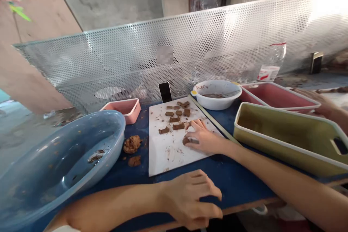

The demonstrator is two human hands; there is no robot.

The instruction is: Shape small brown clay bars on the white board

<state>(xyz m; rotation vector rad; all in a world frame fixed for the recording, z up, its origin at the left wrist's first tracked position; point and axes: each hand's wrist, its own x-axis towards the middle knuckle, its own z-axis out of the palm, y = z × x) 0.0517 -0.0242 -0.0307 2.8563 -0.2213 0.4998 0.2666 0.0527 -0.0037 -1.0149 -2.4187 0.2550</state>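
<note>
My right hand (202,138) is low over the white board (163,159), its fingers curled around a small dark lump of brown clay (186,140). Its upper fingertips reach the end of a short clay piece (178,126). Several more small shaped clay pieces (174,119) lie on the far half of the board, with crumbs and smears around them. Near the front edge of the table, my left hand (194,199) hovers palm down with its fingers apart and nothing in them.
To the left are a large blue basin (114,145), a pink tub (133,112) and a clay lump (132,144). A phone (165,92) leans behind the board. On the right stand a white basin (217,103), a green bin (277,145) and a pink bin (288,96); another person's arm (331,107) shows beyond.
</note>
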